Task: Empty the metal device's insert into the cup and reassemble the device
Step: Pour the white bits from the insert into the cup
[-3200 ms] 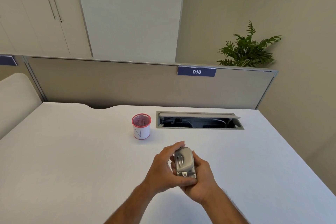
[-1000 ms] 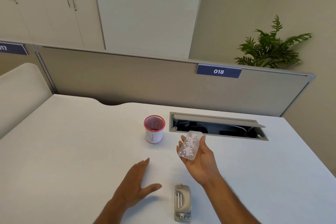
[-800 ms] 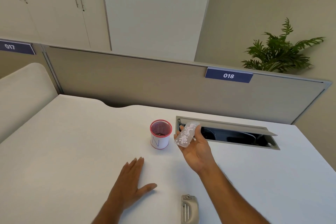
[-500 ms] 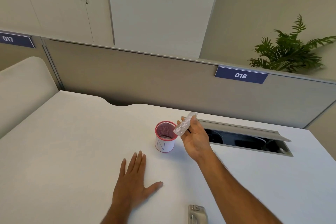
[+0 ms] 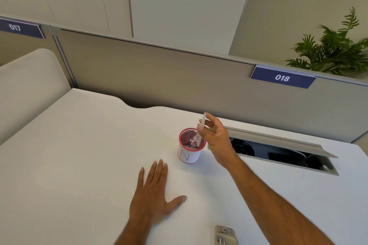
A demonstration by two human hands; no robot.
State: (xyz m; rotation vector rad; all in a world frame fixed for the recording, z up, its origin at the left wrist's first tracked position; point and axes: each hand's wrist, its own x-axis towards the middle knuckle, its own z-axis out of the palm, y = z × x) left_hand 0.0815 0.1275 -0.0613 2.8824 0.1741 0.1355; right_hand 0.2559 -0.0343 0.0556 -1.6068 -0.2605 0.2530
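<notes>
My right hand (image 5: pixel 216 137) holds the clear plastic insert (image 5: pixel 202 124) tipped steeply over the cup (image 5: pixel 189 152), a small white cup with a red rim and a letter N on its side. Small pale bits are falling from the insert into the cup. My left hand (image 5: pixel 152 195) lies flat on the white desk, fingers spread, holding nothing, in front of the cup. The metal device (image 5: pixel 226 235) lies on the desk at the bottom edge of the view, partly cut off, beside my right forearm.
An open cable hatch (image 5: pixel 278 151) with a raised lid is sunk into the desk right of the cup. A grey partition (image 5: pixel 159 77) with a label 018 closes the desk's far side. A plant (image 5: pixel 334 49) stands behind it at right.
My right hand pulled the insert out, carried it to the cup and tipped it from flat to steep, so its contents now fall in. My left hand set the device down and rests flat.
</notes>
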